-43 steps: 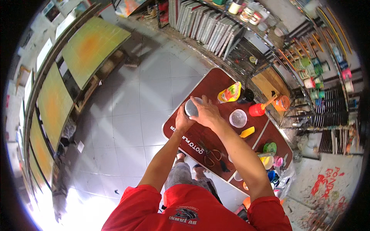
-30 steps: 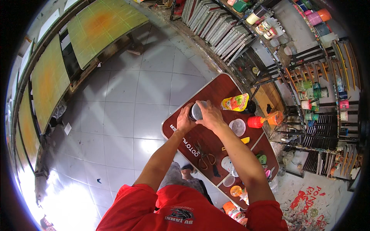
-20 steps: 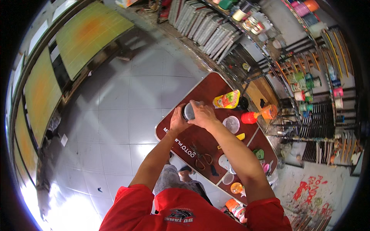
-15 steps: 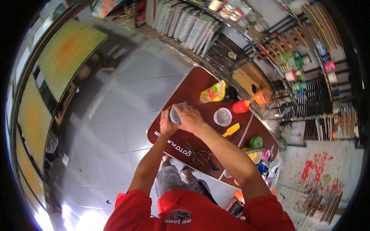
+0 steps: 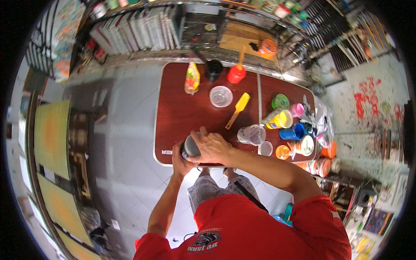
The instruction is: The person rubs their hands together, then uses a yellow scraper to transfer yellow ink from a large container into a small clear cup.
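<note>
Over the near-left part of a dark red-brown folding table (image 5: 182,115), I hold a round container with a grey lid (image 5: 192,146) in both hands. My left hand (image 5: 179,161) wraps its left and lower side. My right hand (image 5: 213,148) lies over the right side, its fingers curled on the lid's rim. Much of the container's body is hidden by the hands. To the right of my right hand lies a clear plastic cup (image 5: 251,135). Beyond it is a yellow spatula (image 5: 238,110) with a wooden handle, and a clear round tub (image 5: 221,96) stands further back.
At the table's back are a yellow pouch (image 5: 192,79), a black pot (image 5: 213,70) and a red pot (image 5: 236,74) with a stick. Several paint tubs, including a blue one (image 5: 292,131), crowd the right side. Framed screens (image 5: 134,32) lean beyond; yellowish panels (image 5: 52,138) stand left.
The view has turned, so the table now sits squarer. Both hands keep hold of the container, which appears lower, by the table's near edge. The scissors seen earlier no longer show.
</note>
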A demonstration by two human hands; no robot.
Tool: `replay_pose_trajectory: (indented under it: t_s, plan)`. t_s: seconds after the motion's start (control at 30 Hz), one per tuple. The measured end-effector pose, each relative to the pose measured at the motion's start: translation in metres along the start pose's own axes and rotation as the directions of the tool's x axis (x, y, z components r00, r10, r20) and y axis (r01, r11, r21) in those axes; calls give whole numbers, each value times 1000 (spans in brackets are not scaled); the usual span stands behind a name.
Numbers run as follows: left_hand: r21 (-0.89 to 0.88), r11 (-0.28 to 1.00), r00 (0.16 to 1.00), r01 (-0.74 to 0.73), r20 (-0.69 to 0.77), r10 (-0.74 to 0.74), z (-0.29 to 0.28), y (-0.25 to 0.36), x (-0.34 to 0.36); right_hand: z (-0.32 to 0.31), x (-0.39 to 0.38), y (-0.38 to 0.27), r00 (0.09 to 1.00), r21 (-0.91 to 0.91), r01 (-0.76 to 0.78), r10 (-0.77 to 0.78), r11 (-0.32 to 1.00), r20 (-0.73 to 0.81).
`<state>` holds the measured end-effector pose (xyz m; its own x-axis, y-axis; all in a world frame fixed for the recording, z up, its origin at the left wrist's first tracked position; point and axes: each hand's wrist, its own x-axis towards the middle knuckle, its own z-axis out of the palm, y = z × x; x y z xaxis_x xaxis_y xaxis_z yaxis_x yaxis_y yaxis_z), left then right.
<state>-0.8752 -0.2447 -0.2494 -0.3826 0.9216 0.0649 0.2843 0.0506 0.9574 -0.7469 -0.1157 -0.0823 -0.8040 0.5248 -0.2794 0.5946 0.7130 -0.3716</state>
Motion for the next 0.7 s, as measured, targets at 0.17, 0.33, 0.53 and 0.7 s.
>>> replay_pose_trajectory:
  t_s: [0.17,0.33,0.53,0.7]
  plan:
    - [-160,984,954,77,300,-26,-6,9,-23,-11,-55,15,959,-44,285,-285,958,12]
    - [-93,988,859,-121,490,151,-21,83,-5,-14,-92,49,734,-33,669,-668,742,-122]
    - [-86,910,836,-406,368,408,3,143,-13,-35,-136,34,688,94,636,-508,766,-518]
    - [-82,959,905,-273,316,285,26,160,-31,-28,-176,10,741,288,344,-70,894,-668]
